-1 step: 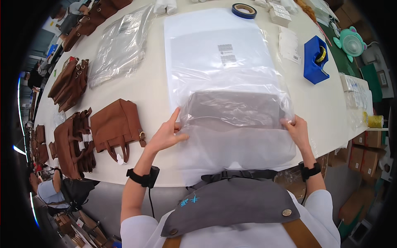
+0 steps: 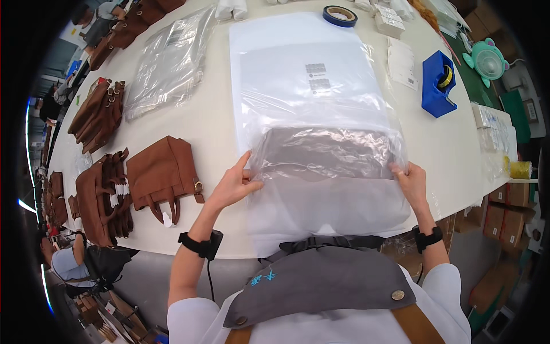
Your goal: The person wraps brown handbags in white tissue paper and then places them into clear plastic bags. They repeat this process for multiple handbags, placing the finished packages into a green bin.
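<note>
Plastic bag [image 2: 303, 109] bears small grey printed blocks [image 2: 319, 84], too blurred to read.

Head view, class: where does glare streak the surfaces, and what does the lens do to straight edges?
In the head view, glare streaks the clear plastic between the left hand and right hand, and the flat bags at upper left; in the head view, too, the table bows along its edge and the picture's corners go black; still in the head view, the fan shows no distinct blades.

Apron [image 2: 329, 275] bears blue characters [image 2: 263, 279]; bag [image 2: 312, 112] print [image 2: 318, 79] is illegible.
</note>
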Demonstrator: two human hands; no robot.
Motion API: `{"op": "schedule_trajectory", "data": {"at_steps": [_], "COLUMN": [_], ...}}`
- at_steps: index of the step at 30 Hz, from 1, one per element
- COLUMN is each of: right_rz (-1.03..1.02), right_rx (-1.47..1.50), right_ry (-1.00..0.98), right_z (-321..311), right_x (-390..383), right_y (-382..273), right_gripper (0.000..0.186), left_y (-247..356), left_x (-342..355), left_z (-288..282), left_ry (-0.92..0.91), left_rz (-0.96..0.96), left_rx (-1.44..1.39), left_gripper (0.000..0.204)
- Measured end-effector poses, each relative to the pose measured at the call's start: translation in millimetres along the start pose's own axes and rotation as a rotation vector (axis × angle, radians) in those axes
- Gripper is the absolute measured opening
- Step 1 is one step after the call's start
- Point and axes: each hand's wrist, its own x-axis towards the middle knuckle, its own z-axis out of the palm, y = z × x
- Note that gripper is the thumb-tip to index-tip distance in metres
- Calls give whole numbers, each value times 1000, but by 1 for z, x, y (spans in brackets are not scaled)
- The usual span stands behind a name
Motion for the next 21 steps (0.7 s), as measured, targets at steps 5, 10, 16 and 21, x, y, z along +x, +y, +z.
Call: {"op": "schedule_trajectory", "data": {"at_steps": [5, 10, 16, 21], "right_rz": [43, -240, -247, -144], "right_rx": [105, 34, 2, -67], "right_ry": [-113, -40, 487, 375], "right_z": [-11, -15, 54, 53], "right_x": [-8, -45, -48, -66], "right_y": [4, -17, 26, 28], "right_gripper": [45, 43, 37, 37], "left_y": [5, -1, -15, -15], "left_x": [-5, -24, -30, -46], "left_z": [12, 45, 72, 71], "left_ry": [115, 429, 609, 617], "left_rz": [-195, 237, -37, -191], "left_rx": [148, 237, 135, 169], "left_gripper": [82, 79, 62, 33]}}
